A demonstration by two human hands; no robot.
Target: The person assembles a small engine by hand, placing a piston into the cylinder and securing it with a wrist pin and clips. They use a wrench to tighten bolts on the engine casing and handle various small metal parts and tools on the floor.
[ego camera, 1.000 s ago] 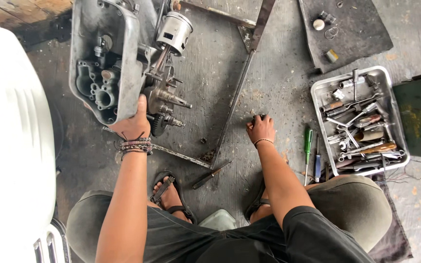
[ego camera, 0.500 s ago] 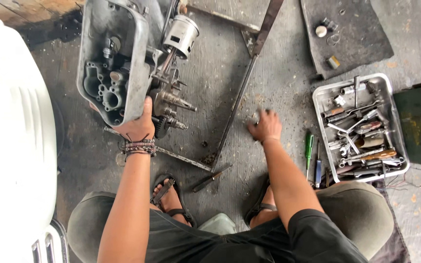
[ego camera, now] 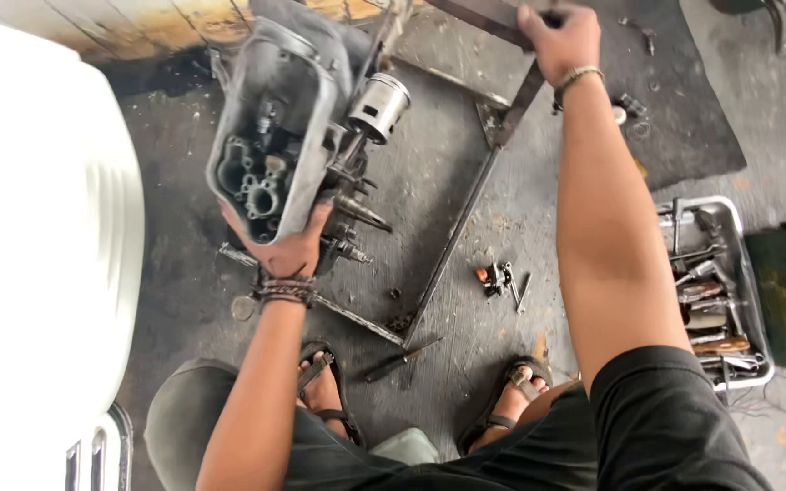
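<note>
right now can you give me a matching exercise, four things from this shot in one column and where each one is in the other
Things:
1. engine casing
2. metal frame bar
3. tool tray
4. piston

Places:
a. on the floor beside the right arm
b. gripped by the right hand at the top
c. held from below by the left hand
d. sticking out on the casing's right side

Pairs: 1-c, 2-b, 3-a, 4-d

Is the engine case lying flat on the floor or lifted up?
Lifted and tilted: the left hand grips the engine case from below, its open side facing the camera, piston sticking out sideways.
</note>
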